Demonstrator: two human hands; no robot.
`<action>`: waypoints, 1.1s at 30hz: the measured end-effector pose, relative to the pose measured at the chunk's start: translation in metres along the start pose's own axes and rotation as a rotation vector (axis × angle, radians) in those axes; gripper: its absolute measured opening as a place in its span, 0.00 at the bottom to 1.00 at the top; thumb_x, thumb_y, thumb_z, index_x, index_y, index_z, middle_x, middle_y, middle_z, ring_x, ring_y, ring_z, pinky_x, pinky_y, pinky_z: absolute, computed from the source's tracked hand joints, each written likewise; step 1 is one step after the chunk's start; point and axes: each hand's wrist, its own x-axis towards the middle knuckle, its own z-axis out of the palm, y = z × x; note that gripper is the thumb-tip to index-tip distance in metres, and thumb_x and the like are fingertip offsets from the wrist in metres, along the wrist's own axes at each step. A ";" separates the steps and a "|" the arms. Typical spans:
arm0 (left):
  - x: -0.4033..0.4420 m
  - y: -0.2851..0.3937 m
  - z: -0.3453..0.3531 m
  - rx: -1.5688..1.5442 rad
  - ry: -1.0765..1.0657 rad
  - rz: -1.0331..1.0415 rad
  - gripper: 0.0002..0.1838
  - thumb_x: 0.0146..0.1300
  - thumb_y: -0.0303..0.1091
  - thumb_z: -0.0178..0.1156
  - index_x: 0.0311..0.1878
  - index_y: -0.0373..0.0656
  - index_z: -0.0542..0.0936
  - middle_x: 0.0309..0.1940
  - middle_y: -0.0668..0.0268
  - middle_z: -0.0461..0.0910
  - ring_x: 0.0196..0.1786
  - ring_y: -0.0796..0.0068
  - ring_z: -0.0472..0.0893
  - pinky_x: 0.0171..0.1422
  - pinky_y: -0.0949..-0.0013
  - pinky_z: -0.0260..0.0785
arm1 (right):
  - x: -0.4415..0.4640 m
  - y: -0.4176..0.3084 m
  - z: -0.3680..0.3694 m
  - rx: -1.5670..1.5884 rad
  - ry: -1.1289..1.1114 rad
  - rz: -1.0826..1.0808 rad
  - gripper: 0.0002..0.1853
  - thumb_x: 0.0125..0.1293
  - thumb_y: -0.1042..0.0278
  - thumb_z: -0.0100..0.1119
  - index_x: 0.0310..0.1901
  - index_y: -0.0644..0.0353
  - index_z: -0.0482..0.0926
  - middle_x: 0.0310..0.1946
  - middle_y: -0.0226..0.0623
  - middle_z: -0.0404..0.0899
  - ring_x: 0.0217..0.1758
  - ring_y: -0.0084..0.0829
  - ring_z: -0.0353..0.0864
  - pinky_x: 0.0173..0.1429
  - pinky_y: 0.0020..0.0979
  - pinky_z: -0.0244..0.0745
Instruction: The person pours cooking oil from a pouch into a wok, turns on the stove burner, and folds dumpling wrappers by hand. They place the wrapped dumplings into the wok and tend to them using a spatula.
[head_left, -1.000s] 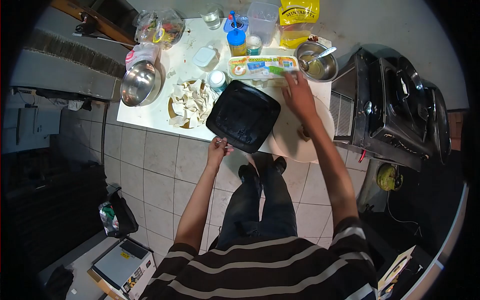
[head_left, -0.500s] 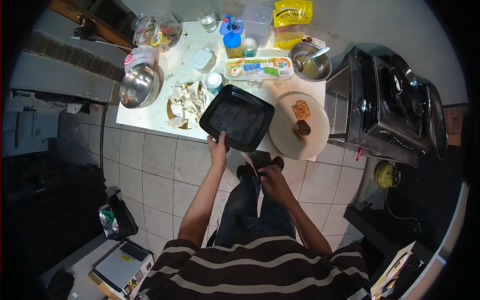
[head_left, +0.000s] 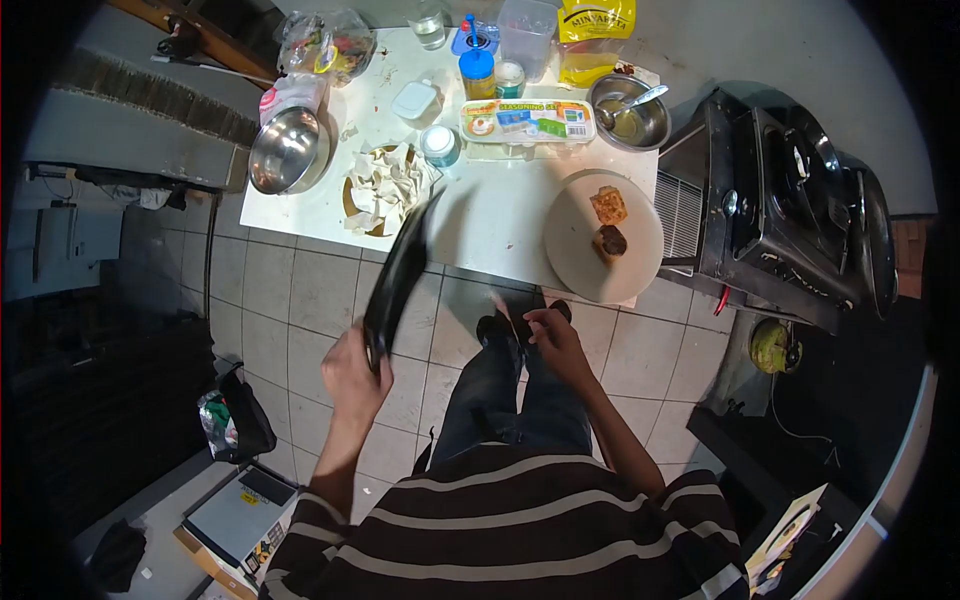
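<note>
My left hand (head_left: 356, 380) grips a black square plate (head_left: 397, 282) by its edge. The plate is tipped up nearly on edge, in front of the table's near side, and is blurred at its top. My right hand (head_left: 556, 345) hangs over my legs with loosely bent fingers, and nothing shows in it. Nearest to it on the table stands a round pale plate (head_left: 575, 268) bearing a browned piece of food (head_left: 608, 206) and a darker-topped piece (head_left: 610, 241). Crumpled pale wrappers (head_left: 385, 190) lie on a brown round base close to the black plate's top.
On the white table (head_left: 490, 225) are a steel bowl (head_left: 284, 150), a white-lidded jar (head_left: 439, 146), a seasoning set box (head_left: 527, 122), a blue-lidded jar (head_left: 477, 75) and a metal bowl with a spoon (head_left: 655, 125). A black oven (head_left: 765, 190) stands at the right.
My left hand has drawn the black plate left and toward me, turning it from face-up to nearly on edge. My right hand has shifted slightly right. The view has moved a little.
</note>
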 end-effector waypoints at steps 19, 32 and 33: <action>-0.012 0.011 0.090 -1.068 0.190 -0.922 0.27 0.70 0.40 0.58 0.64 0.30 0.69 0.63 0.57 0.72 0.62 0.68 0.72 0.67 0.68 0.60 | 0.007 0.014 0.026 0.363 -0.254 0.301 0.22 0.77 0.50 0.40 0.55 0.62 0.69 0.43 0.38 0.75 0.35 0.28 0.81 0.37 0.27 0.75; 0.027 0.009 0.219 -1.237 -0.027 -0.679 0.27 0.72 0.45 0.55 0.63 0.32 0.68 0.58 0.60 0.76 0.58 0.70 0.75 0.62 0.66 0.67 | 0.047 0.018 0.018 0.645 0.025 0.258 0.15 0.74 0.67 0.45 0.57 0.64 0.61 0.40 0.46 0.73 0.28 0.36 0.84 0.30 0.31 0.79; 0.028 0.009 0.218 -1.241 -0.035 -0.684 0.26 0.72 0.46 0.55 0.62 0.33 0.69 0.56 0.60 0.77 0.57 0.70 0.76 0.60 0.65 0.69 | 0.051 0.021 0.019 0.654 0.049 0.254 0.14 0.74 0.70 0.44 0.57 0.64 0.61 0.39 0.47 0.75 0.27 0.35 0.84 0.30 0.31 0.79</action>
